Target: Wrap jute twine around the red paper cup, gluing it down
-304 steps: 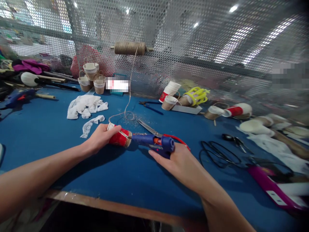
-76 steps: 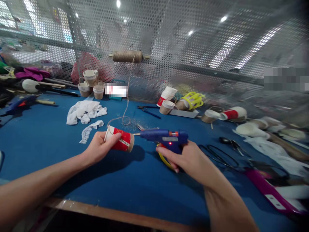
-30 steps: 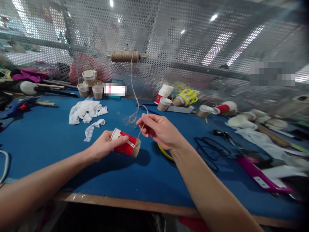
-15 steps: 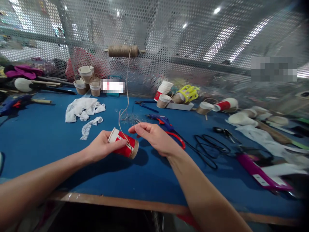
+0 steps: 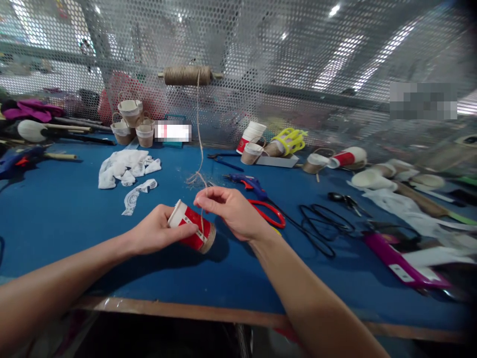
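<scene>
Perforated metal sheeting (image 5: 231, 30) backs the blue desk (image 5: 167, 278), and a roll of twine (image 5: 186, 75) hangs on a rod in front of it. Near the middle of the desk, the left hand (image 5: 158, 228) grips a red-and-white paper cup (image 5: 193, 220), fingers wrapped about it and thumb laid along its side. This cup is held tilted above the surface, its long axis slanting from far left to near right: the white rim points left and slightly far, while the base, banded in brown cord, points right and slightly near. The right hand (image 5: 227, 209), just beyond and to the right of the cup, has its thumb and fingertips closed narrowly on the twine (image 5: 198, 112), which drops from the roll to the desk and reaches the cup near its base. To the right lie a blue glue gun (image 5: 248, 184) and a red handle (image 5: 276, 211); to the far left, white lace (image 5: 122, 166) lies in a heap, with three small buckets (image 5: 130, 113) behind it.
</scene>
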